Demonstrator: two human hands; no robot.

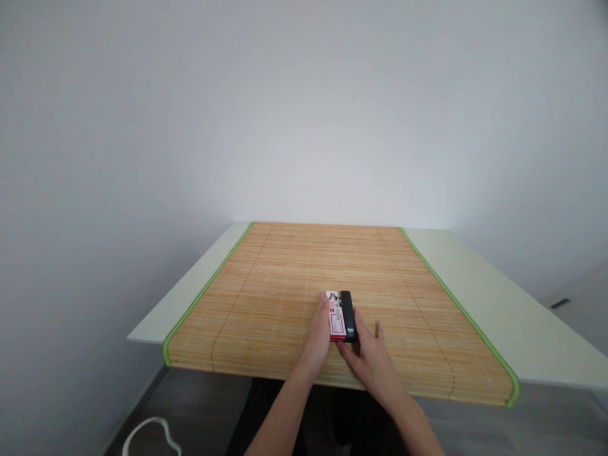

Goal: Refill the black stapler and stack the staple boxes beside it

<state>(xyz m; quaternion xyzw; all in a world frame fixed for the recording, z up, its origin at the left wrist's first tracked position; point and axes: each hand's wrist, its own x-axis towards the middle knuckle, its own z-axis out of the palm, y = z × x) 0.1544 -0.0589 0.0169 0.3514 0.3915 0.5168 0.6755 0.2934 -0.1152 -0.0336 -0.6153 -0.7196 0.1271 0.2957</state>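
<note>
A small white and red box [337,320] with printing on top lies near the front of the bamboo mat [308,266]. Right beside it, lengthwise, is a black stapler [348,315]. My left hand [318,339] is closed along the box's left side, its fingertips near the far end. My right hand [373,361] grips the stapler from the right, with the thumb by the near ends of both things and one finger raised. The undersides of the box and stapler are hidden.
The green-edged mat drapes over the front of a white table [475,285]. A pale wall [323,114] rises behind it. A white looped cord or strap [154,420] shows low on the left, above a grey floor [475,427]. My legs are under the table.
</note>
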